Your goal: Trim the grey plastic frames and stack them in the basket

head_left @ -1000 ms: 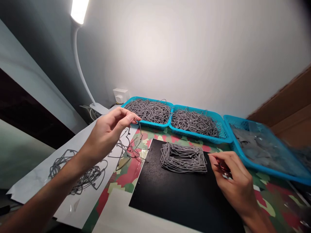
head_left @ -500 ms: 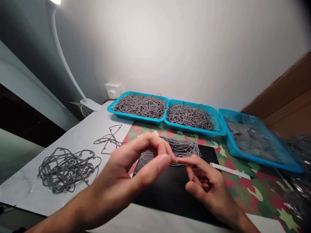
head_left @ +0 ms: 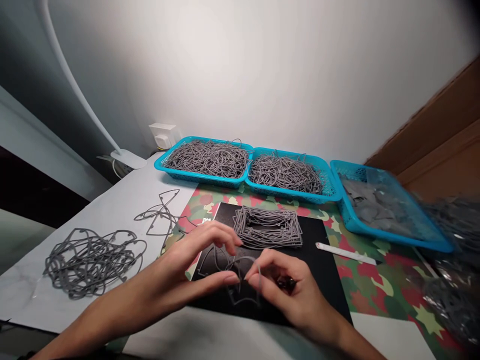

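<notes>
Over the black mat (head_left: 314, 280), my right hand (head_left: 296, 295) pinches a thin grey rubber gasket (head_left: 245, 301) between thumb and forefinger. Its loop hangs down, slightly blurred. Something small and dark sits inside the curled fingers of that hand; I cannot make out what. My left hand (head_left: 195, 270) is open just left of the gasket, thumb and fingers apart, with more grey loops (head_left: 210, 262) behind it. Beyond the hands lies a neat rectangular stack of gaskets (head_left: 268, 227) on the mat.
Blue baskets (head_left: 204, 177) (head_left: 292, 192) full of grey gaskets stand against the wall. Another blue basket (head_left: 397, 237) holds grey pieces and clear plastic. A tangled gasket pile (head_left: 93, 262) and a few loose gaskets (head_left: 161, 215) lie left. A white, dark-tipped tool (head_left: 347, 254) lies right.
My hands have come down and drawn apart from where their fingertips met. A gasket now shows plainly in my right fingers. The stack is in fuller view, and the camera has shifted slightly.
</notes>
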`<action>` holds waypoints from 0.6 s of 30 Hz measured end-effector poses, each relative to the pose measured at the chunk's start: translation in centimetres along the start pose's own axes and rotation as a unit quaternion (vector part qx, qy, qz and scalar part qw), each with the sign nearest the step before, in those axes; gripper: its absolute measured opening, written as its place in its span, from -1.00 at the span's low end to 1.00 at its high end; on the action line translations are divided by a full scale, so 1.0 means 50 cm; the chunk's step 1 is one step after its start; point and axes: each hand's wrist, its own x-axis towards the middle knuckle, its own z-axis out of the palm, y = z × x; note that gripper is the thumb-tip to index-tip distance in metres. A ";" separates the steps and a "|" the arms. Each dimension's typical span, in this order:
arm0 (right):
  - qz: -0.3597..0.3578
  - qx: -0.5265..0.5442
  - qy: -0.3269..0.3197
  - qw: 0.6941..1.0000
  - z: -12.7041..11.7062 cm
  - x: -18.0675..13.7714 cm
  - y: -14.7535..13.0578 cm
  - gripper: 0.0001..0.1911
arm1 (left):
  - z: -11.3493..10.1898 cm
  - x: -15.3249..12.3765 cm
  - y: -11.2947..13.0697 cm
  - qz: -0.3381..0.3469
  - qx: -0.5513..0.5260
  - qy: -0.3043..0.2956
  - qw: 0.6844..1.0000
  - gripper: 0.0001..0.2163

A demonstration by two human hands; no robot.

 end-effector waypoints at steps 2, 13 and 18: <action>0.012 -0.010 -0.002 1.000 -0.013 -0.005 -0.002 -0.62 | 0.005 -0.029 -0.043 -0.037 0.042 -0.017 0.998 -0.74; -0.055 -0.377 -0.010 0.925 0.008 -0.013 0.048 -0.54 | 0.065 -0.089 -0.128 0.036 0.188 0.010 0.981 -0.91; -0.102 -0.471 -0.053 0.874 -0.001 -0.016 0.062 -0.89 | 0.036 -0.098 -0.143 0.068 0.209 0.021 0.975 -0.84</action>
